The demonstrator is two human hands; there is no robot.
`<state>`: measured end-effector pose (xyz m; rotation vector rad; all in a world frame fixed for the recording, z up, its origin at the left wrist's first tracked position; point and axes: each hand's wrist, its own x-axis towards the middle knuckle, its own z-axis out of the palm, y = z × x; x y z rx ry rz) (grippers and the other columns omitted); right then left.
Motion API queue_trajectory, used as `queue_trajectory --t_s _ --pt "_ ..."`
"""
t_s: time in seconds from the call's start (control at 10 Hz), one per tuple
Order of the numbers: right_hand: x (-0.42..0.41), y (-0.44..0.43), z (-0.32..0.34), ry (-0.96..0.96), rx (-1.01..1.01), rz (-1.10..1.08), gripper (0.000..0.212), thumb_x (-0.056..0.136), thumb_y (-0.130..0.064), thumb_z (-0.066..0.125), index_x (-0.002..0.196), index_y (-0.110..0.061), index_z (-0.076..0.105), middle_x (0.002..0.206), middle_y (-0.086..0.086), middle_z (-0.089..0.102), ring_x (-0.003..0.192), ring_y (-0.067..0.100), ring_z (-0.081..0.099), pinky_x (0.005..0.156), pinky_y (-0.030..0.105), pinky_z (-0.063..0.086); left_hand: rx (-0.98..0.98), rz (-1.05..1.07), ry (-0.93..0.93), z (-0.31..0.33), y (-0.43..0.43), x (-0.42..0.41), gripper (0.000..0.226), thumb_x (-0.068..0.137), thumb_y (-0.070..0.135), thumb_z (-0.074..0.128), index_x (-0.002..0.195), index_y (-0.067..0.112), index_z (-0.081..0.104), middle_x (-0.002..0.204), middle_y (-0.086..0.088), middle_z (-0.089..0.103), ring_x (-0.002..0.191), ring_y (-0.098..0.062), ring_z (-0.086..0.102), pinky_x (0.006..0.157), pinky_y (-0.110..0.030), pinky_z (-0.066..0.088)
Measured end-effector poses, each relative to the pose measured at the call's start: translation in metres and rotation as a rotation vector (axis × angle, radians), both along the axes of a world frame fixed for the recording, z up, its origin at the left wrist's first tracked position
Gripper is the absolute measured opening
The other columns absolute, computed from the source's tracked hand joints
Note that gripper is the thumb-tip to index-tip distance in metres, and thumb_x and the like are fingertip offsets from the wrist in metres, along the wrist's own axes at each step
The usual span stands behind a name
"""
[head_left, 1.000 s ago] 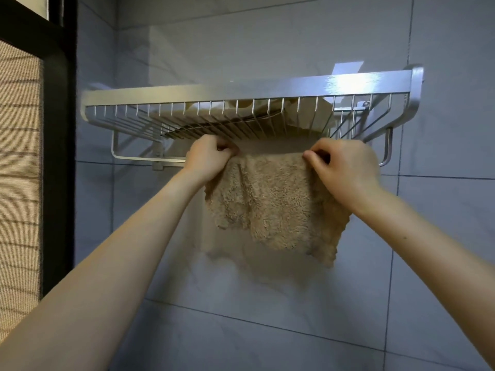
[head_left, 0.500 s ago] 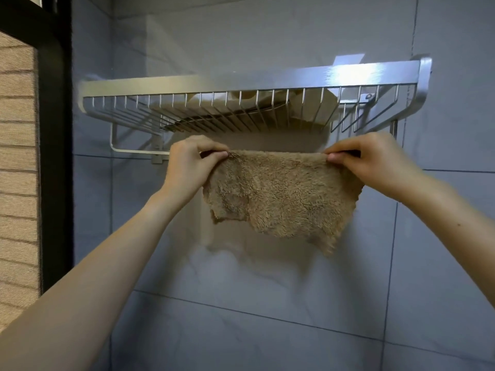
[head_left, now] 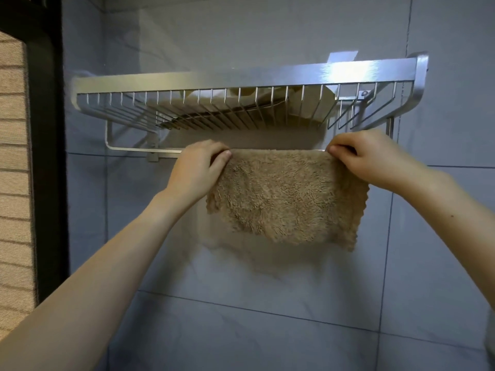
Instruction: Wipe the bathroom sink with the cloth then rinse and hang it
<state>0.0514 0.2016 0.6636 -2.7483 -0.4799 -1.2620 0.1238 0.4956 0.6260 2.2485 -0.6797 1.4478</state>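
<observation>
Wire shelf [head_left: 241, 76] just above my fingers holds folded beige fabric [head_left: 308, 103], can't tell what exactly. Cloth [head_left: 286, 199] is draped over the rail [head_left: 134, 149] below the shelf, between my 2 hands. Soft, floppy, light, probably damp; best held at the top corners. Left hand [head_left: 195, 167] and right hand [head_left: 375, 159] fingers each pinch a top corner.

- The cloth [head_left: 286, 199] was a tan, shaggy, matt fleece.
- The rack [head_left: 241, 79] was brushed metal with a bright sheen, its basket thin wire.
- The wall tiles [head_left: 267, 317] looked smooth, grey, faintly veined.
</observation>
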Motion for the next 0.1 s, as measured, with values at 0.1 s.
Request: queue_trajectory --t_s 0.1 --pt "-0.0148 0.0041 -0.0088 -0.056 0.004 0.026 0.029 0.1 -0.03 0.044 0.114 -0.017 0.065 0.102 0.001 0.068 0.088 0.014 0.057 0.075 0.032 0.047 -0.031 -0.024 -0.005 -0.0072 -0.0018 -0.0228 0.043 0.095 0.038 0.038 0.122 0.013 0.06 0.114 -0.006 0.065 0.109 -0.026 0.057 0.088 -0.034 0.04"
